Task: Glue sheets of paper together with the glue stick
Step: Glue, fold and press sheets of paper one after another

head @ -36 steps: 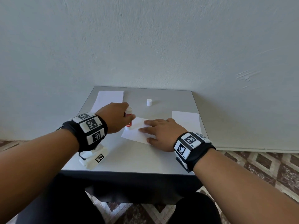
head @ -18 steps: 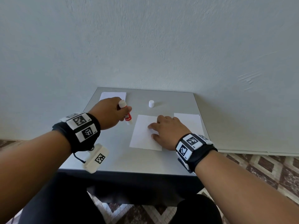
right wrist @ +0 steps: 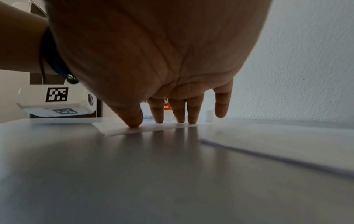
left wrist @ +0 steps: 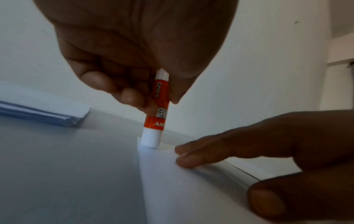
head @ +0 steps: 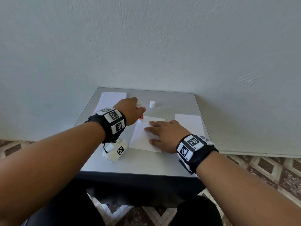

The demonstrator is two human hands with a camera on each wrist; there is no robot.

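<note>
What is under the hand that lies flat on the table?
Under the right hand lies a white sheet of paper, pinned by its fingertips. The part beneath the palm is hidden, as is whatever lies under the sheet.

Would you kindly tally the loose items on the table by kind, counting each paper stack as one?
Paper stacks: 2, one far left and one on the right
Single sheets: 1, the sheet under the right hand
Glue sticks: 1, the glue stick held by the left hand
Caps: 1, the white cap
Total: 5
</note>
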